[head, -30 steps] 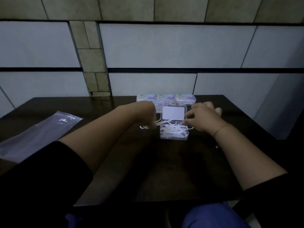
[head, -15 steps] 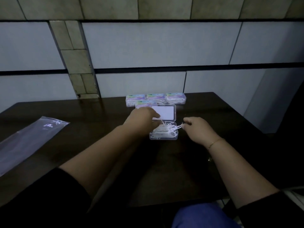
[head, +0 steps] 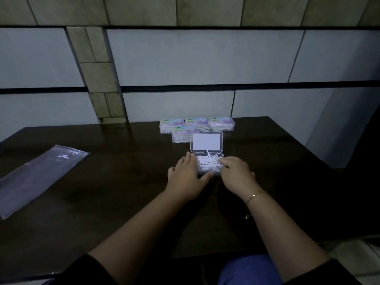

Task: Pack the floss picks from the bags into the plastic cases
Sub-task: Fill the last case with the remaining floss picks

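A clear plastic case [head: 213,173] lies open in the middle of the dark table, its lid [head: 206,141] tipped back with a white label showing. A loose heap of white floss picks [head: 207,162] fills the base, and a few stick up over the rim. My left hand [head: 186,175] lies flat against the case's left side, fingers straight along the wall and thumb stretched across the front edge. At the right end of the case, my right hand [head: 236,173] has its fingertips bent down onto the picks.
Several closed, filled cases [head: 197,125] stand in a cluster behind the open one, near the wall. A flat clear plastic bag [head: 39,175] lies at the table's left. The table [head: 123,202] drops off on the right [head: 320,161].
My left hand came off the top of the picks and drew back to the case's left side. My right hand moved left from beside the case onto the picks.
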